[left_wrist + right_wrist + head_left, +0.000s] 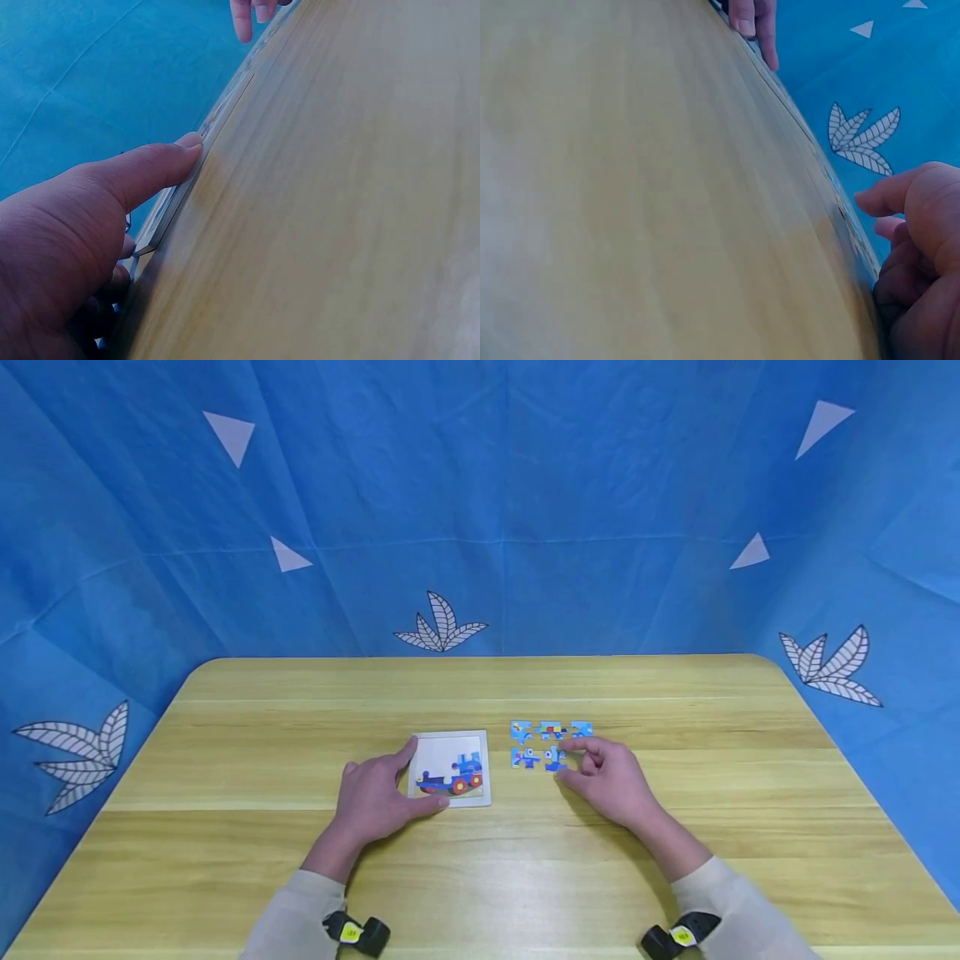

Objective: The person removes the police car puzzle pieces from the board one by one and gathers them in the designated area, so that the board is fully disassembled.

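A square puzzle tray with a light frame and a partly filled tractor picture lies left of centre on the table. My left hand grips its left side, thumb on the near edge and index finger at the far left corner; the left wrist view shows the thumb on the frame. To the right lie several loose jigsaw pieces in two rows. Over the near row, my right hand spreads thumb and index finger about a blue puzzle piece. Whether they touch it is unclear.
Both items lie on a wood-grain table with rounded far corners. A blue cloth backdrop with white triangles and leaf prints surrounds it. A strapped camera sits on each wrist over a pale sleeve.
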Motion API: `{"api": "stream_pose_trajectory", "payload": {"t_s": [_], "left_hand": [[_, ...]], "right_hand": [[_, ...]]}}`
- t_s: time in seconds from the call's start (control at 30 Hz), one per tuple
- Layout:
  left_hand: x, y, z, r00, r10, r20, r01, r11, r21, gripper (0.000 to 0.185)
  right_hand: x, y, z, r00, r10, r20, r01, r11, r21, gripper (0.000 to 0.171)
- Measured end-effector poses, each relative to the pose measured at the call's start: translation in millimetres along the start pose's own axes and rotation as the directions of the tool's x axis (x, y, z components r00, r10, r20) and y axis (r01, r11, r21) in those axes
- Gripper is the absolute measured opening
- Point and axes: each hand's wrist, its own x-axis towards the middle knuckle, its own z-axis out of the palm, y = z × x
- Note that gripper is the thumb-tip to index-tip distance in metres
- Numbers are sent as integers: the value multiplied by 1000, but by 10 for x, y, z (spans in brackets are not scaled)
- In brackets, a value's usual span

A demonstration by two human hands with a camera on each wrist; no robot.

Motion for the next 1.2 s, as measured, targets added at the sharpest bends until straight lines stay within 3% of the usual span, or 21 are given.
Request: {"api": "stream_pose_trajectory", "payload": {"t_s": [0.37,0.6,1.2], "left_hand": [[-5,5,-12,1000,-3,3,3,1000,-3,109],[-9,7,-10,1000,-4,5,4,1000,-12,109],[-2,14,-17,1000,1,4,-1,1000,-11,109]], "right_hand": [[-69,-173,258,999,-42,-2,42,996,76,36],[-68,-337,438,999,-12,34,8,993,116,38],[46,-560,757,995,-66,76,57,992,111,43]]}}
